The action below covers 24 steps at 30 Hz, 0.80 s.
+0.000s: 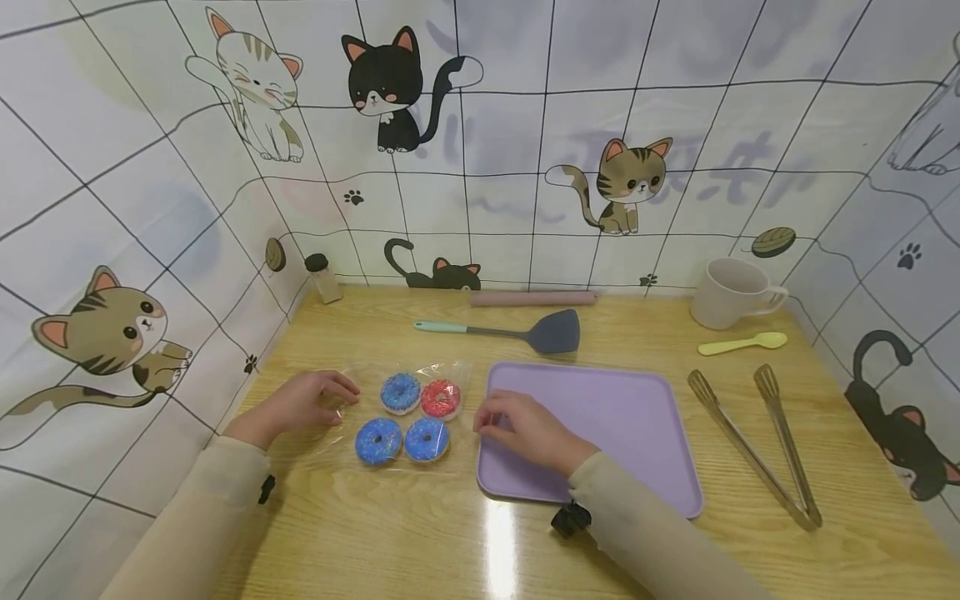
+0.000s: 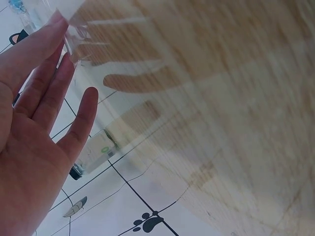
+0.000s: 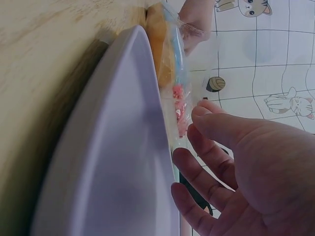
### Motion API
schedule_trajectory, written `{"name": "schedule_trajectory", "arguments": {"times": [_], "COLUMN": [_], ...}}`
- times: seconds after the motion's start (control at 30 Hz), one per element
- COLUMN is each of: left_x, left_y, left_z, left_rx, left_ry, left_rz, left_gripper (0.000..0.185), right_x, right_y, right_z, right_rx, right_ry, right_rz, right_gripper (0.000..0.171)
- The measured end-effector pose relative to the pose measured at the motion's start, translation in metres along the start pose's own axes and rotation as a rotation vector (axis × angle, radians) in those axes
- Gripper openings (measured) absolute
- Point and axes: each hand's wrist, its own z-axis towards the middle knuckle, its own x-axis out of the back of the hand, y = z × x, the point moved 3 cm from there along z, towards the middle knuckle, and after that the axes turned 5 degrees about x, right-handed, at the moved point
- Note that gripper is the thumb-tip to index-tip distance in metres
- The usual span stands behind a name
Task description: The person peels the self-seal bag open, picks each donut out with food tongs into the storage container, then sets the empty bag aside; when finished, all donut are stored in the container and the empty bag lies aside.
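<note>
A clear plastic bag [image 1: 341, 446] with several ring doughnuts lies flat on the table; blue doughnuts [image 1: 378, 441] and one red doughnut [image 1: 440, 399] show through it. At the bag's left edge is my left hand [image 1: 303, 402], thumb and fingers apart in the head view. Up close in the left wrist view, the fingertips of this hand [image 2: 44, 103] are right at the clear film, the fingers nearly straight. My right hand [image 1: 528, 429] hovers over the left rim of a lilac tray [image 1: 600, 417]. Its fingers [image 3: 197, 172] are loosely bent, with nothing held.
Behind the bag and tray lie a spatula [image 1: 555, 332] and a pink rod [image 1: 532, 298]. Metal tongs [image 1: 750, 450], a yellow spoon [image 1: 742, 342] and a beige mug [image 1: 723, 293] are at the right. A small black-capped jar [image 1: 323, 279] stands at the back left, by the cat-print wall covering.
</note>
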Motion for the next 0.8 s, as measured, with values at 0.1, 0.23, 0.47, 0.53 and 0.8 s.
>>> {"name": "schedule_trajectory", "arguments": {"times": [0.1, 0.23, 0.47, 0.53, 0.8], "left_x": [-0.0002, 0.0008, 0.0015, 0.0013, 0.0022], "left_y": [0.0002, 0.0019, 0.0035, 0.0034, 0.0046], "left_z": [-0.0001, -0.0003, -0.0009, -0.001, -0.0006], "left_rx": [-0.007, -0.02, -0.003, 0.01, 0.0], "left_ry": [0.004, 0.003, -0.006, -0.008, -0.015], "left_rz": [0.005, 0.015, 0.013, 0.006, 0.0], "left_gripper": [0.034, 0.033, 0.033, 0.033, 0.034], "right_x": [0.0008, 0.0021, 0.0036, 0.0034, 0.0087], "right_y": [0.0017, 0.0036, 0.0055, 0.0069, 0.0062], "right_z": [-0.0031, -0.0058, -0.0089, -0.009, -0.0043], "right_rx": [0.003, -0.004, 0.001, -0.013, -0.036], "right_ry": [0.002, -0.005, 0.004, 0.012, 0.046], "right_rz": [-0.001, 0.015, 0.044, 0.061, 0.119], "right_gripper": [0.001, 0.004, 0.005, 0.007, 0.016]}}
